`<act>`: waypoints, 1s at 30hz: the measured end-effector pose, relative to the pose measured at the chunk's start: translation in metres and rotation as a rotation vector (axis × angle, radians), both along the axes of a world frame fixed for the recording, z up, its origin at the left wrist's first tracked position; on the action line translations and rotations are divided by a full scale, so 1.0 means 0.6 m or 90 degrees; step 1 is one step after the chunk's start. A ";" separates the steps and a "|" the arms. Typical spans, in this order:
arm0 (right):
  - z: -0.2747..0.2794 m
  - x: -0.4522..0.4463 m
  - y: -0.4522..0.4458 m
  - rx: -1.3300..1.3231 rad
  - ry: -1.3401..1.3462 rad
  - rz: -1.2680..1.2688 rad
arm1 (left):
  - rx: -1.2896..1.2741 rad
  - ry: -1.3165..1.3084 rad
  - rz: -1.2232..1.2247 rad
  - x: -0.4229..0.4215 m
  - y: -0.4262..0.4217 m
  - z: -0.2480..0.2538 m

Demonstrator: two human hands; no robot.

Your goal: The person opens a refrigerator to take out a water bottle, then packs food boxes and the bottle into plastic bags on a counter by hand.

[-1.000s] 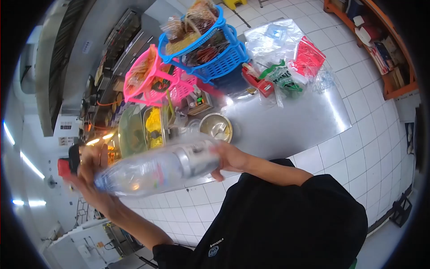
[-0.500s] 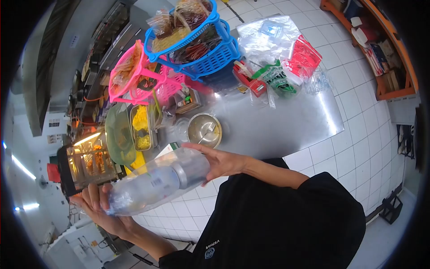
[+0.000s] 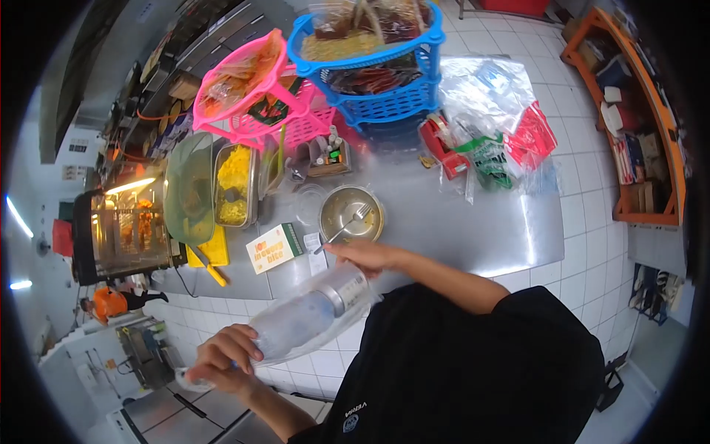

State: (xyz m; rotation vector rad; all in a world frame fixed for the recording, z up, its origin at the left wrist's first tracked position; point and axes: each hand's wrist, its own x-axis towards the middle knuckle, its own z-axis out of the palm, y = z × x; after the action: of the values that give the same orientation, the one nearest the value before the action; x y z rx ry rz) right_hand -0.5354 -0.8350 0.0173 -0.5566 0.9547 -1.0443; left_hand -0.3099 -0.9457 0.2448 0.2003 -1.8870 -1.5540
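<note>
In front of my body is a clear plastic sleeve point(image 3: 299, 325) with pale, see-through cylindrical contents and a silvery ring partway along; their kind I cannot make out. It lies tilted, its lower end toward the left. My left hand point(image 3: 229, 359) is closed around that lower end, fingers curled over the plastic. My right hand point(image 3: 364, 255) holds the upper end, its fingers partly hidden. Just beyond the right hand stands a steel bowl point(image 3: 333, 200) with a fork point(image 3: 353, 220) in it. A printed white and green box point(image 3: 274, 249) and a paper slip point(image 3: 315, 251) lie nearby.
On the steel table point(image 3: 473, 237) stand a blue basket point(image 3: 384, 103), a pink basket point(image 3: 255, 133) and a tray of yellow food point(image 3: 235, 185). A knife point(image 3: 207, 265) lies on a yellow board point(image 3: 217, 244). Plastic bags point(image 3: 492, 111) are at right. A person in orange point(image 3: 109, 303) is far left.
My view has shifted, so the table sits further left and lower. Both hands have brought the sleeve closer to my body, off the table edge. The printed box now shows fully.
</note>
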 end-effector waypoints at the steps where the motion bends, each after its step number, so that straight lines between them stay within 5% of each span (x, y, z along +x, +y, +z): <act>1: 0.016 -0.022 -0.016 -0.043 0.221 -0.015 | 0.044 0.006 0.085 0.003 0.009 -0.019; 3: -0.021 -0.102 -0.069 -0.201 0.340 -0.297 | 0.073 -0.030 0.254 0.004 0.045 -0.085; 5: 0.016 -0.197 -0.138 -0.192 0.696 -0.437 | 0.006 -0.204 0.340 -0.015 0.094 -0.141; 7: -0.006 -0.262 -0.224 -0.272 0.903 -0.386 | 0.076 -0.276 0.350 -0.018 0.123 -0.217; 10: -0.059 -0.287 -0.318 -0.120 1.173 -0.049 | 0.145 -0.242 0.377 -0.044 0.146 -0.281; 15: -0.070 -0.287 -0.352 -0.152 1.248 0.067 | 0.117 -0.185 0.300 -0.065 0.160 -0.335; 19: -0.050 -0.279 -0.348 -0.163 1.241 0.060 | -0.384 -0.373 0.288 -0.081 0.146 -0.290; 25: -0.002 -0.281 -0.320 -0.146 1.231 0.026 | -0.380 -0.629 0.103 -0.073 0.148 -0.231; 30: -0.029 -0.311 -0.316 -0.204 1.094 -0.134 | -0.427 -0.603 0.069 -0.069 0.133 -0.241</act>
State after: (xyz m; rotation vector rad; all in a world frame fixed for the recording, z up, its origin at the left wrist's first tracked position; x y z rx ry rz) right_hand -0.7222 -1.0249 -0.0001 -1.7553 2.3587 -0.7241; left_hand -0.3511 -0.8660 0.1002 0.8124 -2.9313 -0.6760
